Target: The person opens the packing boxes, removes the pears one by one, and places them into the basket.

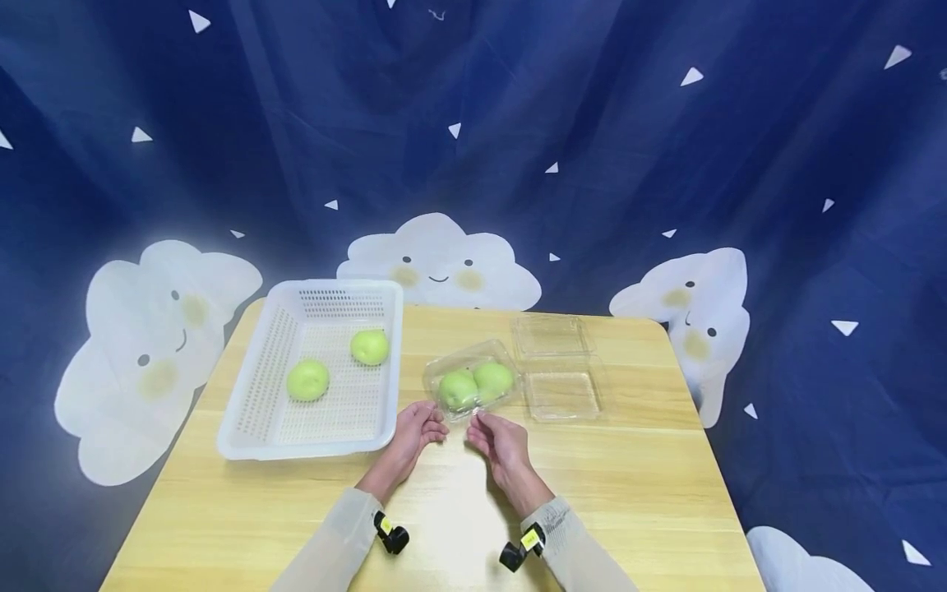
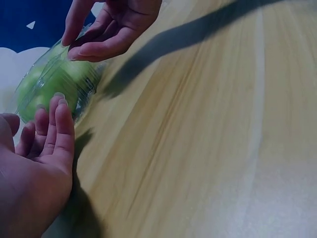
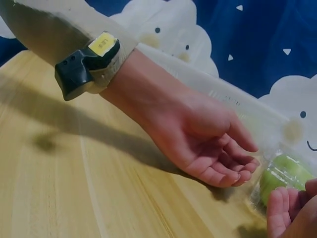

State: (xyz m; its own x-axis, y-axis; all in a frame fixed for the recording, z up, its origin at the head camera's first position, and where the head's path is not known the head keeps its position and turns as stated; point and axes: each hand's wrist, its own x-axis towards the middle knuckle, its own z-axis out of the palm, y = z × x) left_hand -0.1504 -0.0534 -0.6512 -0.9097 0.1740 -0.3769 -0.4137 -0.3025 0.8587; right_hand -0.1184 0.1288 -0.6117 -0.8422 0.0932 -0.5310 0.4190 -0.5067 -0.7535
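A clear plastic clamshell box (image 1: 431, 380) with two green apples (image 1: 493, 380) inside lies on the table in front of both hands. My right hand (image 1: 505, 444) pinches the box's near edge between thumb and fingertips, as the left wrist view also shows from the side. My left hand (image 1: 416, 429) is at the box's near left corner, palm turned inward and fingers loosely bent, with nothing in them. In the left wrist view the apples (image 2: 52, 91) show through the plastic, just beyond the left fingertips.
On the left stands a white perforated basket (image 1: 247, 386) holding two more green apples (image 1: 307, 380). A second clear clamshell box (image 1: 564, 395) lies open to the right, its lid folded back. The wooden table (image 1: 629, 485) ends at a dark blue curtain (image 1: 473, 99) with clouds.
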